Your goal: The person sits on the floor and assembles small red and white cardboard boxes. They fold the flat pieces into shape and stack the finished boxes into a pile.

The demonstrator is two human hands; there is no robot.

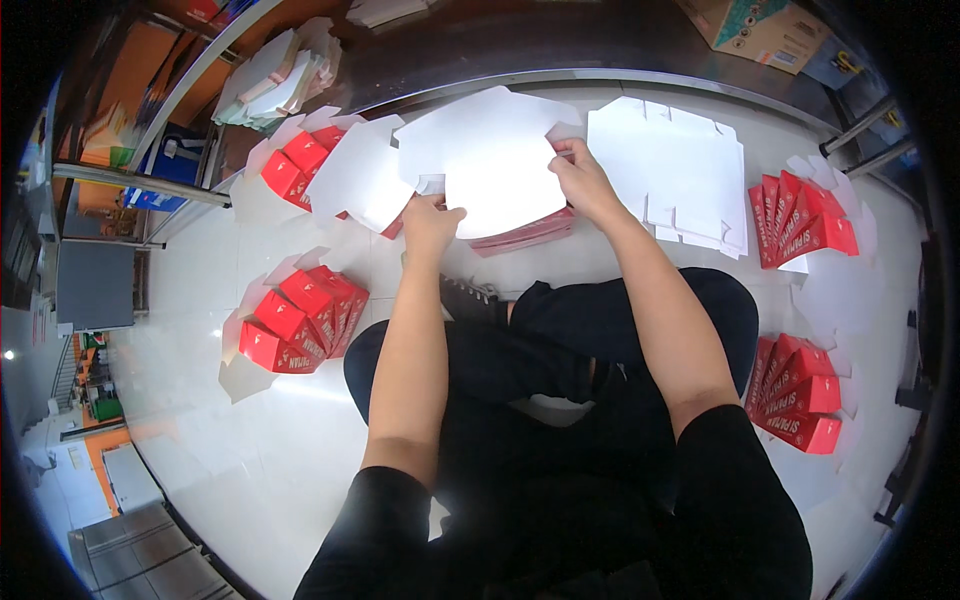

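We logged a glossy white tiled floor (180, 400) with a dark shelf (500, 40) along the far side, one brown cardboard box (770, 40) on it. We counted four fanned groups of red cartons (305, 315), two left, two right, plus one flat white stack (665, 170) at right. We had one white carton blank (500, 150) above a red-edged pile (525, 232), both grips closed on it: left hand (435, 228) at its near-left corner, right hand (588, 183) at its right edge.
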